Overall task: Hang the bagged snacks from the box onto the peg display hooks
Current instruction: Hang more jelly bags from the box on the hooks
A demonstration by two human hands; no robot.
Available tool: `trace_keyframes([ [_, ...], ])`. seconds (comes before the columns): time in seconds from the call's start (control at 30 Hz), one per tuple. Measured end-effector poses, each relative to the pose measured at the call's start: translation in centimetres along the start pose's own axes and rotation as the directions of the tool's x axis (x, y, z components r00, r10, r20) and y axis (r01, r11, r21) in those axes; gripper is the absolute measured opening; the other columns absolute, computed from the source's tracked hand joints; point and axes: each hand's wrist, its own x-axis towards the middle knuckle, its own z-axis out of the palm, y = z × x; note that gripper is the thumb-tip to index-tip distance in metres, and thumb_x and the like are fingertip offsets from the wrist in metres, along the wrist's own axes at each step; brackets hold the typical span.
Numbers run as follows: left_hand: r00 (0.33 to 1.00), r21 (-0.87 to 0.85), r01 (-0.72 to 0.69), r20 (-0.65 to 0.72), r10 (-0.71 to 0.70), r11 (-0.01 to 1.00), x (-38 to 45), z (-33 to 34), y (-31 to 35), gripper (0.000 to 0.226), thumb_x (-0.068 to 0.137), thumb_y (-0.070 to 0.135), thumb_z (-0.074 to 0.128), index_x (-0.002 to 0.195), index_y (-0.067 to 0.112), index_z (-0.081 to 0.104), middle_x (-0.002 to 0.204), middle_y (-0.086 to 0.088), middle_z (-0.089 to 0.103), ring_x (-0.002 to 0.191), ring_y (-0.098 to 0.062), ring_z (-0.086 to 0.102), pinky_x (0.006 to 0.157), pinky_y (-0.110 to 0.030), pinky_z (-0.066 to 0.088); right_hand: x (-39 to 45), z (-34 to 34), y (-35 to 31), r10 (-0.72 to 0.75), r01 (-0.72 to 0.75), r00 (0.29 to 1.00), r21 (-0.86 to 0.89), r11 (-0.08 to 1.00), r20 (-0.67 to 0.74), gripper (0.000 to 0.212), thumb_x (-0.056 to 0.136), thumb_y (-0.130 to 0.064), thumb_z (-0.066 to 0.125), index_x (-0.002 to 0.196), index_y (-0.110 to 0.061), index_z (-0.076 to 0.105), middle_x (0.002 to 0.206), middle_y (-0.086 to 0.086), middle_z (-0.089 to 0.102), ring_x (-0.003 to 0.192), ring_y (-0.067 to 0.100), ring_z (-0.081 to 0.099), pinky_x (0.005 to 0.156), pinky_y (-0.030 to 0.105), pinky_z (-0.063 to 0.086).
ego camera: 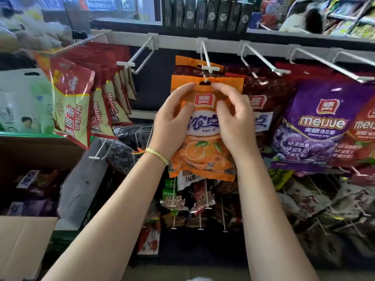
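Observation:
An orange snack bag (pixel 205 153) is held up in front of the peg display. My left hand (pixel 172 126) grips its left side, with the fingertips up beside the hang hole. My right hand (pixel 233 122) pinches the right side of the bag near that hole. The tip of a white peg hook (pixel 209 67) sits right at the hang hole (pixel 205 83). A second orange bag (pixel 188 61) hangs on the same hook behind it. The cardboard box (pixel 26 236) with more bagged snacks (pixel 34 191) stands at the lower left.
Red and yellow bags (pixel 71 98) hang on the hook to the left, and an empty hook (pixel 140 57) lies between. Brown bags (pixel 261 92) and purple gummy bags (pixel 320 122) hang to the right. Lower pegs carry small snack packs (pixel 182 201).

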Motion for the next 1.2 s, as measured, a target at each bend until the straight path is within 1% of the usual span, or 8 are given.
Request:
trace_keyframes([
  [0.23,0.999,0.074,-0.019,0.051,0.015,0.997,0.8,-1.5,-1.7,0.04,0.102,0.02,0.052,0.14,0.033,0.055,0.13,0.003,0.06,0.115,-0.01,0.063,0.094,-0.034,0.057,-1.1,2.1,0.3,-0.053,0.045,0.979,-0.043,0.998,-0.199,0.035,0.096,-0.013,0.056,0.127,-0.025,0.067,0.122,0.002,0.047,0.109,-0.016,0.046,0.092,0.001,0.037],
  [0.4,0.993,0.252,-0.118,0.028,0.114,0.961,-0.5,-5.6,-1.9,0.043,0.095,0.004,0.059,0.133,0.024,0.061,0.115,0.004,0.053,0.101,-0.003,0.06,0.086,-0.011,0.049,-3.6,5.9,-0.8,-0.331,0.118,0.81,-0.418,0.901,-0.484,0.026,0.089,-0.009,0.056,0.108,-0.012,0.074,0.116,0.013,0.054,0.108,0.026,0.055,0.095,0.04,0.048],
  [0.5,0.969,0.236,-0.206,-0.089,0.232,0.95,-1.8,-11.0,-2.3,0.025,0.09,0.003,0.058,0.106,0.014,0.074,0.093,-0.001,0.068,0.076,-0.01,0.067,0.07,-0.028,0.055,-5.2,10.0,-3.9,-0.245,0.205,0.943,-0.186,0.961,-0.226,0.019,0.09,-0.007,0.053,0.09,-0.011,0.072,0.088,-0.003,0.067,0.085,0.013,0.063,0.076,0.036,0.053],
  [0.57,0.93,0.213,-0.181,-0.28,0.237,0.96,-3.0,-15.8,-2.6,0.018,0.088,0.007,0.056,0.082,0.007,0.073,0.064,-0.003,0.063,0.054,-0.021,0.059,0.052,-0.037,0.049,-6.2,14.0,-6.8,0.015,-0.028,0.989,0.087,0.996,0.147,0.023,0.092,-0.004,0.049,0.089,-0.009,0.072,0.077,0.003,0.07,0.074,0.015,0.067,0.069,0.037,0.056],
  [0.67,0.836,0.255,-0.109,-0.5,0.227,0.961,-4.8,-24.7,-4.2,0.034,0.089,0.017,0.052,0.062,-0.003,0.057,0.05,-0.008,0.046,0.049,-0.027,0.042,0.048,-0.044,0.036,-8.0,21.5,-9.8,0.208,-0.438,0.733,0.216,0.873,0.647,0.027,0.096,0.003,0.043,0.096,0.001,0.07,0.082,0.023,0.07,0.072,0.029,0.069,0.072,0.043,0.058],
  [0.73,0.827,0.38,0.074,-0.54,0.156,0.922,-6.1,-31.2,-7.0,0.034,0.088,0.025,0.051,0.065,0.002,0.063,0.053,-0.008,0.053,0.054,-0.032,0.05,0.054,-0.045,0.042,-9.8,27.4,-10.6,0.219,-0.496,0.558,0.11,0.862,0.8,0.025,0.099,-0.001,0.045,0.102,0.0,0.07,0.089,0.022,0.072,0.078,0.027,0.07,0.08,0.042,0.059],
  [0.9,0.857,0.727,0.512,-0.47,-0.211,0.457,-10.0,-45.1,-15.9,0.032,0.091,0.036,0.054,0.08,0.011,0.07,0.089,-0.01,0.07,0.091,-0.034,0.064,0.07,-0.035,0.042,-14.9,41.7,-9.7,0.325,-0.533,0.368,-0.088,0.841,0.871,0.023,0.104,-0.012,0.046,0.11,-0.016,0.067,0.108,0.01,0.071,0.096,0.02,0.071,0.09,0.036,0.057],
  [1.2,0.877,0.932,0.336,-0.259,-0.405,0.133,-12.4,-58.9,-23.3,0.042,0.095,0.045,0.039,0.089,0.017,0.07,0.1,-0.009,0.071,0.093,-0.032,0.067,0.079,-0.036,0.046,-16.7,56.6,-3.8,0.75,-0.849,0.272,-0.216,0.482,0.604,0.026,0.104,-0.01,0.045,0.126,-0.004,0.058,0.117,0.016,0.061,0.099,0.029,0.063,0.079,0.035,0.054],
])
